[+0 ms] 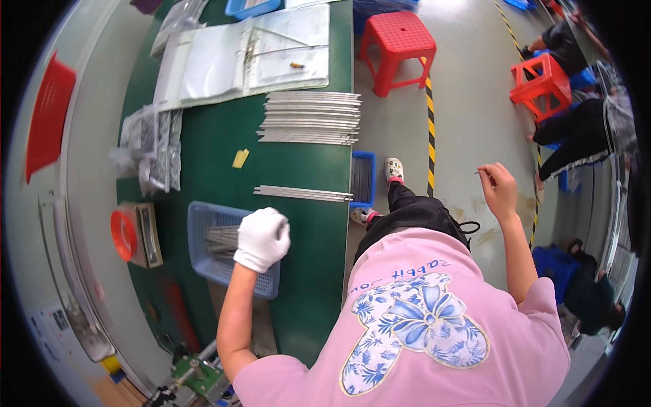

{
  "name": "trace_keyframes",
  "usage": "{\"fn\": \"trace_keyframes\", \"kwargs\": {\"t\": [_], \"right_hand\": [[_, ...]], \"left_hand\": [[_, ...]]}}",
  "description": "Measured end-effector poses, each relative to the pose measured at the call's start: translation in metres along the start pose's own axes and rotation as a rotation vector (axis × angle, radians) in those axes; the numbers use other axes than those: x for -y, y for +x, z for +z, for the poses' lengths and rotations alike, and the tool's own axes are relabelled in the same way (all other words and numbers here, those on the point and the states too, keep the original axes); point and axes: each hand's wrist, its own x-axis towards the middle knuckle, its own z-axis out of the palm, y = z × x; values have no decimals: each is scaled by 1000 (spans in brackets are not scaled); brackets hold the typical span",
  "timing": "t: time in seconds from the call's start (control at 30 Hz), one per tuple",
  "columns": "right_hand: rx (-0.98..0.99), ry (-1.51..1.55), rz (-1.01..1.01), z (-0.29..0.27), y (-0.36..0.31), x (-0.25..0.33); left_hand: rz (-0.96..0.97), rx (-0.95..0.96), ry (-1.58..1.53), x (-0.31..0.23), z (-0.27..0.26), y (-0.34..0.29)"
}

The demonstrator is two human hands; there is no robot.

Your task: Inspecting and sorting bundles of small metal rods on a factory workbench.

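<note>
My left hand (263,239), in a white glove, is closed above the right side of a blue plastic basket (196,237); whatever its curled fingers may hold is hidden. Thin grey metal strips (222,239) lie in that basket, partly behind the glove. Out to the right, over the floor, my bare right hand (500,191) is pinched, with a tiny dark tip at its fingers, too small to name. A few strips (303,194) lie side by side on the green table (312,264) just beyond the basket. Farther off, a larger row of strips (310,118) reaches the table's right edge.
An open binder (210,61) with clear sleeves lies at the far end. Plastic bags (152,146), a yellow scrap (241,159) and an orange tape roll (124,235) are on the left. Beside the table are a blue crate (364,178) and a red stool (400,41). Other people sit at right.
</note>
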Motion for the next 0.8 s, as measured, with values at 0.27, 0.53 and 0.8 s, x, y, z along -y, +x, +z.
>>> {"fn": "trace_keyframes", "kwargs": {"t": [0.27, 0.53, 0.8], "right_hand": [[-50, 74, 54, -10, 20, -20], [-65, -1, 210, -18, 20, -57], [-99, 35, 227, -15, 42, -91]], "left_hand": [[295, 373, 385, 47, 106, 63], [271, 102, 377, 79, 103, 146], [176, 355, 387, 62, 93, 179]]}}
